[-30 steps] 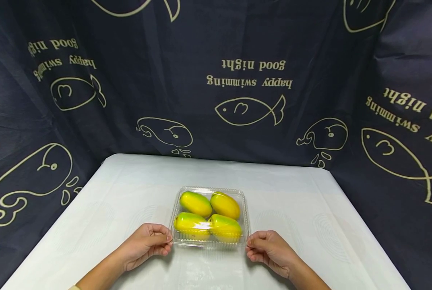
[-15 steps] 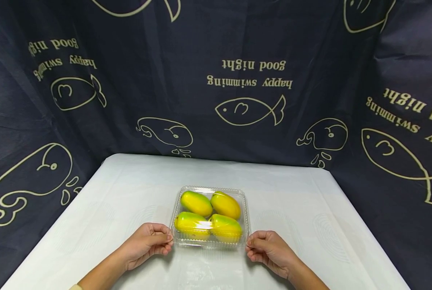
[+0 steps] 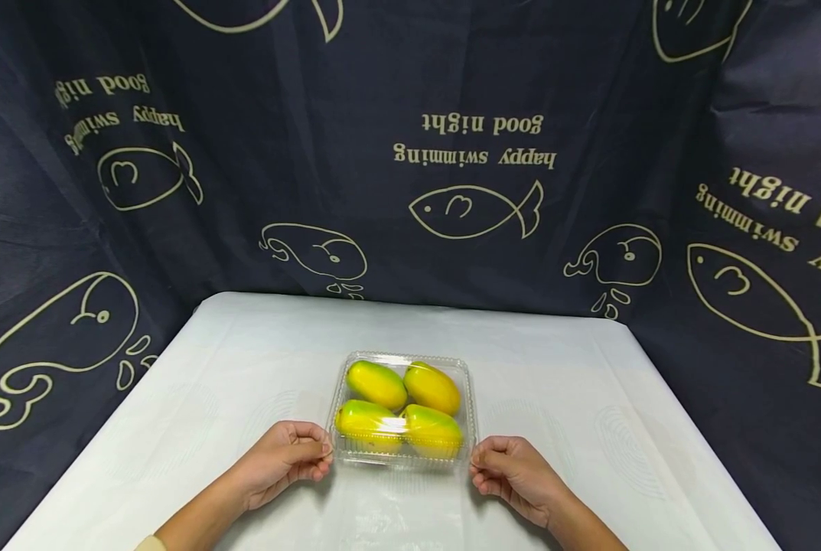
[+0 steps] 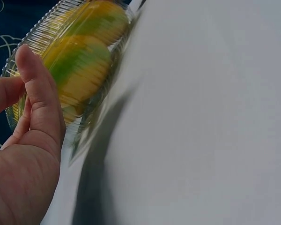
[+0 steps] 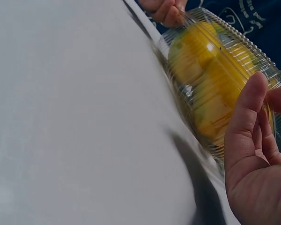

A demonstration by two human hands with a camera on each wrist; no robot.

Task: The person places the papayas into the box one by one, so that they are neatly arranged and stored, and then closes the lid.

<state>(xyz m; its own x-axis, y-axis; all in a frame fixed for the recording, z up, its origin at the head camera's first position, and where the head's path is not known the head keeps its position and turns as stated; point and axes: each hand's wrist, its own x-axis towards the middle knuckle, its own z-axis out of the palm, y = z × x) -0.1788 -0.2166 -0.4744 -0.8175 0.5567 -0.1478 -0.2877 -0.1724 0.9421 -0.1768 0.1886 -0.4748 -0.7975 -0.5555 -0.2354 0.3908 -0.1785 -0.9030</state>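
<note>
A clear plastic clamshell box (image 3: 405, 461) stands near the front middle of the white table, its lid down. Several yellow-green mangoes (image 3: 376, 385) lie inside in two rows. My left hand (image 3: 288, 464) pinches the rim at the near left corner between thumb and index finger, the other fingers curled below. At the near right corner my right hand (image 3: 515, 476) pinches the rim in the same way. Both wrist views show the mangoes through the ribbed plastic wall, with the box close over the table.
White cloth covers the table (image 3: 259, 344), which ends at a straight far edge. Dark blue curtains (image 3: 355, 153) printed with fish and upside-down lettering hang behind it and along both sides.
The box and mangoes have shifted very slightly right and away from me, and my left hand has moved with them. Both hands keep their pinch on the rim.
</note>
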